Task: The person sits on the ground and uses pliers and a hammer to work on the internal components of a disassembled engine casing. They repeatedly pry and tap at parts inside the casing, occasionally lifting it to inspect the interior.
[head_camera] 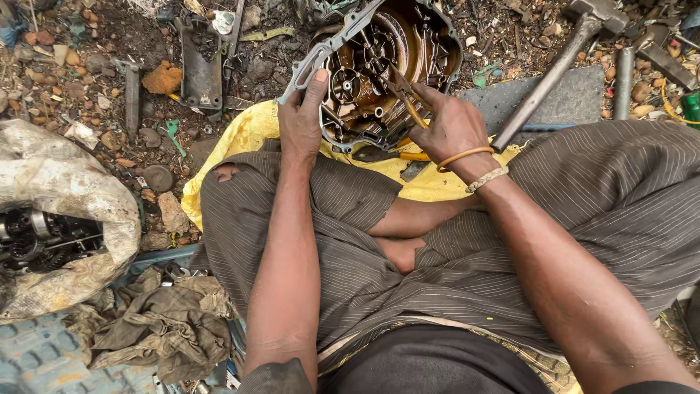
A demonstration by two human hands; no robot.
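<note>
You sit cross-legged on the ground with an oily engine cover (379,69) propped up in front of you at 12 o'clock, its open side toward you, resting on a yellow cloth (251,128) spread past your knees. Your left hand (302,117) grasps the cover's left rim at about 9 o'clock on the casing, fingers wrapped around the edge and a fingertip laid against the grey gasket (321,55) that runs along it. Your right hand (448,124) is clenched around a thin, rusty tool (403,91) whose tip pokes into the casing's interior near its centre; you cannot tell from here whether it is a screwdriver or a pick. 2 bands sit on that wrist, 1 orange and 1 pale.

Under the cover's lower edge, at 6 o'clock from it, lie pliers (386,154) with dark jaws and yellow-orange handles, touching the yellow cloth. At 2 o'clock a long-handled hammer (561,62) leans across a flat grey slab (554,98), its head up near the frame's top edge. At 11 o'clock a dark metal bracket (200,69) lies in the dirt among stones. At 8 o'clock a dirty white sack (65,197) holds greasy engine parts (40,241), and beside it, near your left knee, lies a crumpled brown rag (164,325).
</note>
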